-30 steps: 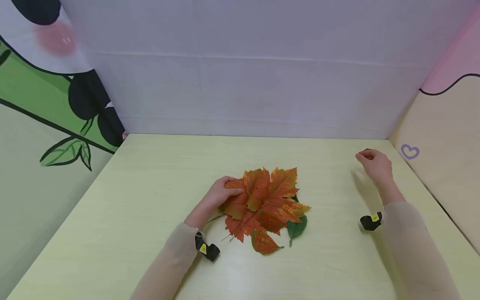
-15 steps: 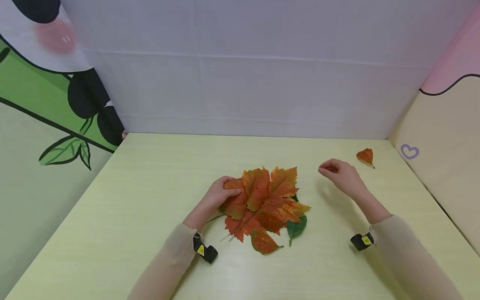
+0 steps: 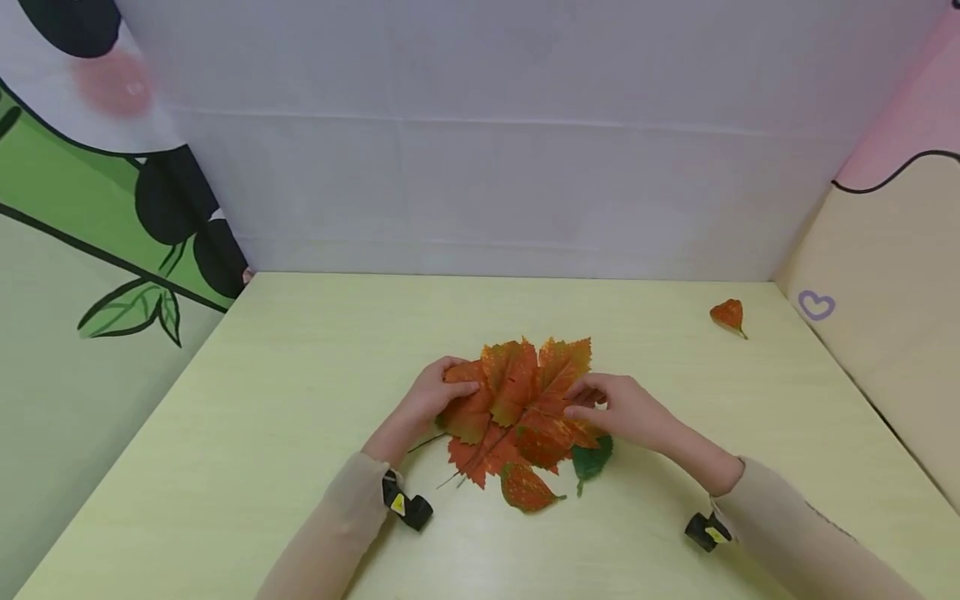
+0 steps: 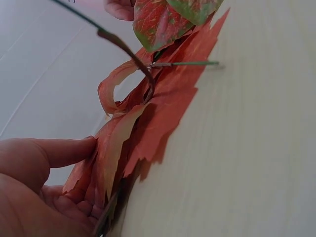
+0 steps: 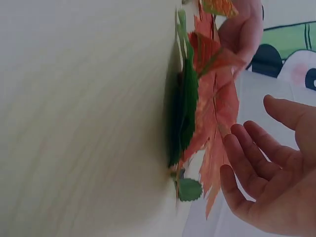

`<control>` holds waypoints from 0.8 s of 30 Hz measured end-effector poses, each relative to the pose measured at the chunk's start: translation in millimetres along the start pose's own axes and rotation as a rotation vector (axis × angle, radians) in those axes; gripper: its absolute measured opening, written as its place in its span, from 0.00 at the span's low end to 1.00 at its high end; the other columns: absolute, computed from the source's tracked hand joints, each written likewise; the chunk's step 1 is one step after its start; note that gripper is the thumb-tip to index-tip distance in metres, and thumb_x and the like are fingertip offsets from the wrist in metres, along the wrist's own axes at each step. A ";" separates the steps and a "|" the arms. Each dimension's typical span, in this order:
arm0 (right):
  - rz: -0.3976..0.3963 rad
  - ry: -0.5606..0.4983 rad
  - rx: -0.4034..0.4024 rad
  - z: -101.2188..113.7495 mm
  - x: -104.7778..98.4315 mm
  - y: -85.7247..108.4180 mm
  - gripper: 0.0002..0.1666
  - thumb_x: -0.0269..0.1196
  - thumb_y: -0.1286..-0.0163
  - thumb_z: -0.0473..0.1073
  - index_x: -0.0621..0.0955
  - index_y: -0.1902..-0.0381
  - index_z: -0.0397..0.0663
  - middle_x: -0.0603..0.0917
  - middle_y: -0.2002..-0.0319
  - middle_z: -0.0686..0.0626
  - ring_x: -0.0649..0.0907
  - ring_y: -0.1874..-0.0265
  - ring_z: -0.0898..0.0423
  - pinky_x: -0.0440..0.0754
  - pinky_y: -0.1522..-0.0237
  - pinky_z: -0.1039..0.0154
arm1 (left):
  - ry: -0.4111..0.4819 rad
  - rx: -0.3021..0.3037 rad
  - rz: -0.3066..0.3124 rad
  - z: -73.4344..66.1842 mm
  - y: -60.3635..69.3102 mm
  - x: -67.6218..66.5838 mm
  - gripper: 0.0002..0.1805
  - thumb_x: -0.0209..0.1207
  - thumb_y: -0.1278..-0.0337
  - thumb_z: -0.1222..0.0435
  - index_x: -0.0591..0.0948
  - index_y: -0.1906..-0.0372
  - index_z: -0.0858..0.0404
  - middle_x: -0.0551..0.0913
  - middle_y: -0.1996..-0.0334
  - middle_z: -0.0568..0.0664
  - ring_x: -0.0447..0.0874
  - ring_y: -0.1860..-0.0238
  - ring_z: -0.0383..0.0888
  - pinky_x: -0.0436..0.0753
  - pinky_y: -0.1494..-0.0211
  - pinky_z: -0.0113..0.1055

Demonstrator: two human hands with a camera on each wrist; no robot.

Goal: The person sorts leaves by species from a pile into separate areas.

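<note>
An orange maple-like leaf [image 3: 467,415] at the left of a leaf pile is pinched between the thumb and fingers of my left hand [image 3: 429,398]. Over the pile's right side hovers my right hand [image 3: 630,410]; in the right wrist view its fingers [image 5: 247,163] are loosely bent, the thumb apart, with nothing between them. More large orange leaves [image 3: 513,383] overlap in the pile. Dark green leaves [image 3: 592,457] stick out beneath at the right, seen edge-on in the right wrist view. A smaller orange-red oval leaf [image 3: 528,488] lies at the front.
A single small orange leaf [image 3: 727,315] lies near the far right corner of the pale wooden table [image 3: 300,358]. A pale cloth wall [image 3: 510,192] rises behind the table, and printed panels stand at both sides.
My right hand let go of the small orange leaf at the far right, then travelled left and nearer to the pile. The left hand keeps its grip, nearly still.
</note>
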State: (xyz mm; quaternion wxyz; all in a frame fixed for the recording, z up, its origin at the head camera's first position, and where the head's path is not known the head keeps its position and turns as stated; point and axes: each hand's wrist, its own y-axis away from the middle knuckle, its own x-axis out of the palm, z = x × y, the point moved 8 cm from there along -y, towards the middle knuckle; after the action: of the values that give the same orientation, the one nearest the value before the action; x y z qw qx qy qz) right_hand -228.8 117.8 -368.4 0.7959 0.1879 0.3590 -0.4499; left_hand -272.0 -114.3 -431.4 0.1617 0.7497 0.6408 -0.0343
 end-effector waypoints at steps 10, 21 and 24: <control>0.114 0.099 -0.061 21.2 35.5 7.2 0.18 0.65 0.44 0.53 0.78 0.59 0.52 0.80 0.67 0.60 0.79 0.69 0.65 0.77 0.66 0.69 | 0.014 -0.028 0.029 -2.6 1.0 0.6 0.23 0.59 0.47 0.69 0.70 0.45 0.69 0.74 0.49 0.62 0.74 0.51 0.54 0.74 0.48 0.45; 0.087 0.272 -0.098 31.3 47.6 10.1 0.16 0.65 0.43 0.45 0.79 0.57 0.47 0.81 0.66 0.57 0.78 0.71 0.66 0.76 0.69 0.70 | 0.002 -0.012 0.001 2.2 -1.1 0.0 0.21 0.59 0.47 0.67 0.72 0.47 0.65 0.76 0.51 0.59 0.76 0.53 0.51 0.76 0.50 0.42; 0.066 0.308 -0.127 35.7 48.3 11.5 0.13 0.65 0.43 0.43 0.80 0.59 0.46 0.83 0.65 0.54 0.78 0.70 0.63 0.76 0.69 0.69 | 0.003 -0.015 -0.003 2.3 -0.1 -0.4 0.21 0.60 0.47 0.67 0.72 0.47 0.65 0.76 0.51 0.58 0.76 0.53 0.51 0.76 0.51 0.41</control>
State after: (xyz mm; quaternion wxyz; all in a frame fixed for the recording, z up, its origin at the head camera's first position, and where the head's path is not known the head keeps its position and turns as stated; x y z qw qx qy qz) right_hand -188.4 73.5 -380.5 0.7561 0.2156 0.4978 -0.3661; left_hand -271.8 -115.4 -433.5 0.1665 0.7476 0.6423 -0.0287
